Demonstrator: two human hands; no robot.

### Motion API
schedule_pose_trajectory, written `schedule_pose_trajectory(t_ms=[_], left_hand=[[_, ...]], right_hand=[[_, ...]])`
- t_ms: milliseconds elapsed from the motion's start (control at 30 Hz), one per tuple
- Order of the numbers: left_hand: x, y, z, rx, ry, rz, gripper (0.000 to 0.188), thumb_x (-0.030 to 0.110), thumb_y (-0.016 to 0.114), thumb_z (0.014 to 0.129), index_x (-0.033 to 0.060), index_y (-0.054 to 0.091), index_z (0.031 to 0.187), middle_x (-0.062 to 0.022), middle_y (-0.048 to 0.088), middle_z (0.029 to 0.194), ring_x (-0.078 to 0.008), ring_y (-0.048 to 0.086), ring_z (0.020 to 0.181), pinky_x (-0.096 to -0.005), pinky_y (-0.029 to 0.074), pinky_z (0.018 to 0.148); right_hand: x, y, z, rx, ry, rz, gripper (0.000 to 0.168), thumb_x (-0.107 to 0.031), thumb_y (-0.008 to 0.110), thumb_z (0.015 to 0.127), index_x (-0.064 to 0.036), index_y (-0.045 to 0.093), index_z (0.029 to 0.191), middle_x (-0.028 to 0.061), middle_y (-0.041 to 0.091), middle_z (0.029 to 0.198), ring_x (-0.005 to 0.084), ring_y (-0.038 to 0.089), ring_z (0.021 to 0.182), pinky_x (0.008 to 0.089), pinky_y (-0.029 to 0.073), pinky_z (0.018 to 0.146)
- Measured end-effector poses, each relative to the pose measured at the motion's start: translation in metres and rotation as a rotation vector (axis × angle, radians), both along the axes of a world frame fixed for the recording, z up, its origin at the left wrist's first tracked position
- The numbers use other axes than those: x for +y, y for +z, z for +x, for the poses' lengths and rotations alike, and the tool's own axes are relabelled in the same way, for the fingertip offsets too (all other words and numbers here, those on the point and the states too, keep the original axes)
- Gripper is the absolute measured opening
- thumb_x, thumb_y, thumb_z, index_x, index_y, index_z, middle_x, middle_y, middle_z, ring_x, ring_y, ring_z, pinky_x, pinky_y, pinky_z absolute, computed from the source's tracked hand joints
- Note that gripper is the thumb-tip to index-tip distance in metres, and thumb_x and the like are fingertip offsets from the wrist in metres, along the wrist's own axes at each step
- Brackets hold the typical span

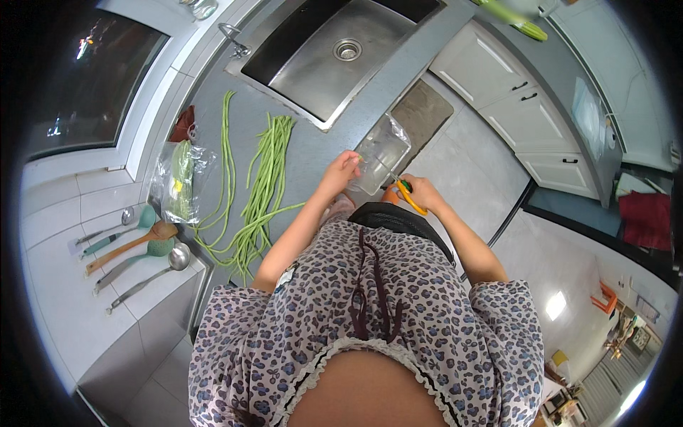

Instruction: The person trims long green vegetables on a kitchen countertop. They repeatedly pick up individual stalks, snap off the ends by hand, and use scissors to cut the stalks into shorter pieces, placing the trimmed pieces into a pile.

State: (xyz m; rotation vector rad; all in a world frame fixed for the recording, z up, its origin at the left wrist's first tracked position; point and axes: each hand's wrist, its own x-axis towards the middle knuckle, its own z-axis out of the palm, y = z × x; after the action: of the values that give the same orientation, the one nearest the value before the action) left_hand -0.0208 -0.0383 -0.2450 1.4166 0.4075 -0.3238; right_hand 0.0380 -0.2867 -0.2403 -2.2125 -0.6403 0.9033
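Note:
My left hand (340,172) pinches something slender with a green tip at its fingertips, apparently the end of a long bean. One bean runs from the pile toward my left forearm and passes out of sight behind it. In my right hand (422,193) is a pair of scissors (410,200) with orange-yellow handles, its blades pointing toward my left fingertips. Below both hands stands a clear plastic bin (380,160) with a plastic bag in it. A pile of green long beans (271,165) lies on the grey countertop (309,152), left of my left arm. Several longer beans (227,139) lie apart beside it.
A stainless steel sink (325,69) with a faucet (235,42) is set into the counter. A bagged green vegetable (183,181) lies near the wall. Several utensils, including a ladle (179,257), hang on the tiles. White cabinets (485,69) stand across the floor.

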Motion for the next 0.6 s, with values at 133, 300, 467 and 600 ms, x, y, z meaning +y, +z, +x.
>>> schedule_pose_trajectory(t_ms=[133,300,467,600], left_hand=[[0.025,0.032,-0.012,-0.13,0.127,0.015,0.021,0.012,0.044,0.091,0.0031,0.05,0.11,0.0007,0.055,0.08,-0.0054,0.043,0.065,-0.0188,0.037,0.061],[0.059,0.081,-0.032,-0.225,0.329,-0.04,0.026,0.009,0.04,0.093,0.0005,0.044,0.117,-0.005,0.055,0.095,-0.0099,0.051,0.08,-0.0242,0.044,0.073],[0.072,0.105,-0.043,-0.192,0.373,-0.027,0.026,0.014,0.041,0.095,0.0042,0.043,0.118,-0.0098,0.06,0.092,-0.0132,0.057,0.075,-0.0264,0.046,0.072],[0.061,0.104,-0.045,-0.296,0.398,0.011,0.023,0.014,0.043,0.094,0.0026,0.045,0.114,-0.0085,0.06,0.091,-0.0128,0.054,0.074,-0.0258,0.044,0.072]], right_hand=[[0.029,0.008,0.022,-0.166,0.159,0.089,0.038,-0.019,0.061,0.074,-0.005,0.054,0.109,0.0196,0.062,0.086,0.0352,0.061,0.079,0.0388,0.049,0.07],[0.102,0.025,0.046,-0.168,0.288,-0.066,0.044,-0.023,0.066,0.068,-0.004,0.056,0.106,0.0216,0.062,0.086,0.0367,0.061,0.08,0.0403,0.05,0.071],[0.176,0.021,0.038,-0.243,0.295,-0.173,0.036,-0.021,0.066,0.066,0.004,0.058,0.09,0.0233,0.062,0.082,0.036,0.062,0.078,0.0401,0.051,0.07],[0.204,0.014,0.026,-0.352,0.312,-0.199,0.034,-0.018,0.065,0.067,0.007,0.057,0.088,0.0217,0.063,0.08,0.0345,0.063,0.077,0.0391,0.052,0.068]])
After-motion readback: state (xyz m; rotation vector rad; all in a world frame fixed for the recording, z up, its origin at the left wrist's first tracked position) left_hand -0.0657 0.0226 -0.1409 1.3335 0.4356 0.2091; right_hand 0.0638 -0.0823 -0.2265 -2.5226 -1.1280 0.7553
